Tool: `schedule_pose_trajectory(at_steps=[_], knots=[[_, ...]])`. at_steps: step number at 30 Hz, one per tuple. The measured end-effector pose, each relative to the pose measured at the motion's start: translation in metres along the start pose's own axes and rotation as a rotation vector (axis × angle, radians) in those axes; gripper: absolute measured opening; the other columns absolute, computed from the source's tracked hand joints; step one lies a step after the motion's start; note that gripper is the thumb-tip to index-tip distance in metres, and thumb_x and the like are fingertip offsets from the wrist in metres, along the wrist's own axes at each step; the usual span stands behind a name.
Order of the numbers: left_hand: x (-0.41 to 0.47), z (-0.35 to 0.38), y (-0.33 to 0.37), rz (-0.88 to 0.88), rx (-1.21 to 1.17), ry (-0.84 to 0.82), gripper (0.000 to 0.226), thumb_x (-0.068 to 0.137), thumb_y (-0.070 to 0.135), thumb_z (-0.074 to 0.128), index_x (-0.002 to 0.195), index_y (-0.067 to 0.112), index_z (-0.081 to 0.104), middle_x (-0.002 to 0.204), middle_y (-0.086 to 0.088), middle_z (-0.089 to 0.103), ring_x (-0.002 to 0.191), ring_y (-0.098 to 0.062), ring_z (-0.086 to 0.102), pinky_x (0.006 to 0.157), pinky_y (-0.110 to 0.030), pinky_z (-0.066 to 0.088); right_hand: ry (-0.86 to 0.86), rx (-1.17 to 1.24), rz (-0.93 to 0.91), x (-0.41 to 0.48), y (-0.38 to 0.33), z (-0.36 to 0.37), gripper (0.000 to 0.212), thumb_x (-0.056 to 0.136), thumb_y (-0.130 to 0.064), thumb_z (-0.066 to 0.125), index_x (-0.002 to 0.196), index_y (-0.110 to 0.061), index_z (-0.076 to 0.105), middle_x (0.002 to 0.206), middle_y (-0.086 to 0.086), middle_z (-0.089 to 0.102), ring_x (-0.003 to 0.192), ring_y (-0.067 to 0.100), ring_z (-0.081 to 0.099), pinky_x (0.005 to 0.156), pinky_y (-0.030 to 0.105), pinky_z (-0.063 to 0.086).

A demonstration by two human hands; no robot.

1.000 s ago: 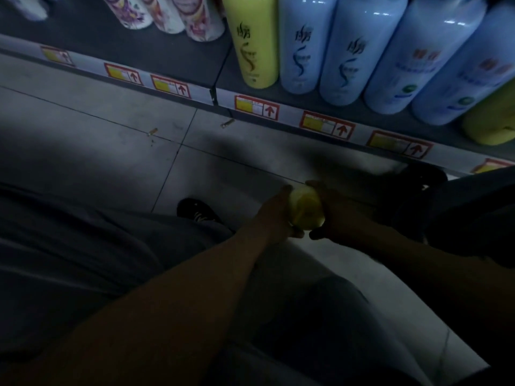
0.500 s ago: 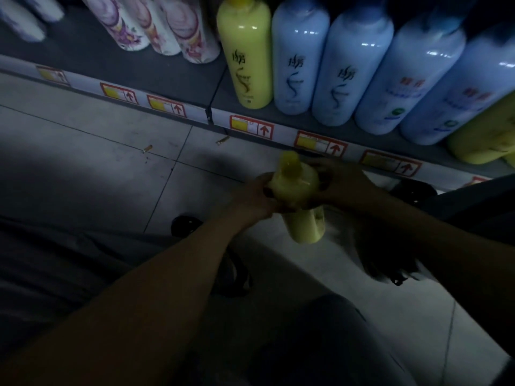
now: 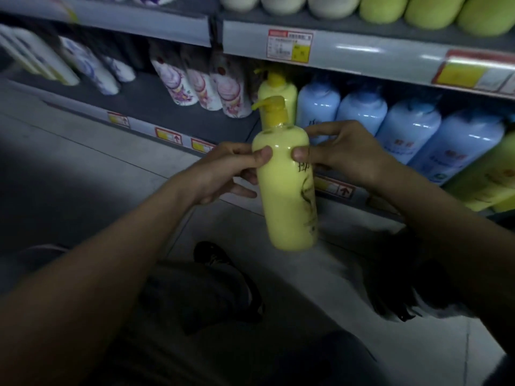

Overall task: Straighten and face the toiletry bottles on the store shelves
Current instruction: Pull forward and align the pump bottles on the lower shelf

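A dark shoe [image 3: 217, 260] and grey floor tiles [image 3: 83, 151] lie beneath a person's outstretched forearms. Above them, a yellow pump bottle [image 3: 287, 190] is held in mid-air, just in front of the bottom shelf [image 3: 156, 101], gripped near its shoulder from both sides. The left hand [image 3: 223, 171] wraps it with the thumb on the front; the right hand [image 3: 342, 154] pinches it between thumb and fingers. The bottle stands nearly upright, top leaning slightly left, nozzle pointing left, dark print turned right. Behind it, a matching yellow bottle [image 3: 278, 90], blue bottles [image 3: 317, 104] and floral white bottles [image 3: 228, 90] line the shelf
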State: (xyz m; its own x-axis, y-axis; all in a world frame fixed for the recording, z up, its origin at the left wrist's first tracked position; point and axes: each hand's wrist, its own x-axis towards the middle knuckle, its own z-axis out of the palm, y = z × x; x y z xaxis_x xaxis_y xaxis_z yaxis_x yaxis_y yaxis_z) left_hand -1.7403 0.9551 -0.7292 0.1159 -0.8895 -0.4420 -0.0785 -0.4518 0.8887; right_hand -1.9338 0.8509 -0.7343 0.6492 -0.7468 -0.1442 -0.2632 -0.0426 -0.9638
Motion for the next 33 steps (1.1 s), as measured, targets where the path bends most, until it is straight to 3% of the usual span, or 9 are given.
schedule_pose_trajectory(at_steps=[2,5,8,12,15,20,26,30,33], knots=[[-0.004,-0.016,0.012,0.013,0.010,-0.065,0.032,0.075,0.040,0.072,0.096,0.015,0.070,0.088,-0.007,0.063,0.086,-0.023,0.056,0.083,-0.054,0.055,0.003,-0.003,-0.018,0.004,-0.014,0.008,0.071,0.050,-0.045,0.080,0.113,-0.016,0.067,0.085,-0.008,0.073,0.080,0.001,0.069,0.076,0.016,0.055],[-0.011,-0.045,0.022,0.046,0.009,-0.176,0.026,0.077,0.033,0.072,0.099,0.019,0.069,0.083,0.001,0.066,0.078,-0.015,0.060,0.080,-0.048,0.056,-0.026,0.059,-0.045,0.006,-0.029,0.030,0.058,0.065,-0.034,0.079,0.117,-0.016,0.061,0.086,-0.004,0.071,0.077,0.001,0.069,0.070,0.016,0.054],[-0.008,-0.070,0.021,0.065,-0.041,-0.239,0.039,0.067,0.038,0.075,0.101,0.021,0.070,0.077,0.006,0.063,0.075,-0.013,0.052,0.077,-0.041,0.056,-0.046,0.075,-0.065,0.013,-0.036,0.051,0.051,0.074,-0.028,0.077,0.121,-0.015,0.061,0.101,-0.004,0.070,0.091,0.005,0.068,0.075,0.021,0.057],[0.009,-0.092,0.012,0.037,0.025,-0.275,0.063,0.062,0.048,0.078,0.116,0.019,0.062,0.087,0.007,0.070,0.083,-0.009,0.065,0.080,-0.037,0.056,-0.068,0.002,-0.026,0.034,-0.035,0.066,0.055,0.071,-0.034,0.080,0.121,-0.017,0.062,0.108,-0.006,0.070,0.097,0.005,0.066,0.084,0.029,0.057],[0.028,-0.106,0.009,0.017,0.059,-0.260,0.051,0.078,0.034,0.072,0.125,0.024,0.056,0.096,0.008,0.069,0.090,-0.009,0.065,0.088,-0.038,0.052,0.006,-0.106,-0.015,0.052,-0.030,0.074,0.067,0.062,-0.038,0.086,0.122,-0.021,0.060,0.107,-0.010,0.068,0.098,0.003,0.063,0.088,0.032,0.055],[0.060,-0.124,0.004,0.020,-0.086,-0.223,0.050,0.081,0.024,0.058,0.130,0.029,0.052,0.101,-0.003,0.059,0.086,-0.015,0.054,0.066,-0.021,0.047,0.228,-0.136,0.012,0.086,-0.027,0.099,0.064,0.057,-0.040,0.089,0.111,-0.028,0.057,0.094,-0.019,0.062,0.089,-0.003,0.058,0.085,0.032,0.055],[0.102,-0.163,0.001,0.091,-0.142,-0.215,0.049,0.094,0.019,0.047,0.141,0.030,0.042,0.138,-0.004,0.053,0.124,-0.023,0.054,0.099,-0.035,0.047,0.446,-0.283,0.024,0.141,-0.031,0.128,0.083,0.053,-0.052,0.086,0.123,-0.024,0.052,0.108,-0.008,0.061,0.100,0.015,0.058,0.081,0.034,0.051],[0.123,-0.174,-0.009,0.168,-0.228,-0.133,0.049,0.100,0.008,0.037,0.145,0.028,0.035,0.144,-0.001,0.047,0.132,-0.023,0.045,0.110,-0.042,0.035,0.530,-0.347,-0.013,0.173,-0.026,0.145,0.085,0.053,-0.047,0.085,0.125,-0.020,0.048,0.118,0.002,0.060,0.105,0.023,0.057,0.075,0.028,0.043],[0.137,-0.180,-0.010,0.211,-0.264,-0.085,0.049,0.101,0.004,0.034,0.146,0.023,0.034,0.146,-0.002,0.045,0.134,-0.023,0.042,0.113,-0.044,0.031,0.556,-0.382,-0.041,0.191,-0.026,0.154,0.080,0.058,-0.043,0.081,0.125,-0.017,0.047,0.117,0.007,0.057,0.107,0.027,0.054,0.082,0.035,0.048]])
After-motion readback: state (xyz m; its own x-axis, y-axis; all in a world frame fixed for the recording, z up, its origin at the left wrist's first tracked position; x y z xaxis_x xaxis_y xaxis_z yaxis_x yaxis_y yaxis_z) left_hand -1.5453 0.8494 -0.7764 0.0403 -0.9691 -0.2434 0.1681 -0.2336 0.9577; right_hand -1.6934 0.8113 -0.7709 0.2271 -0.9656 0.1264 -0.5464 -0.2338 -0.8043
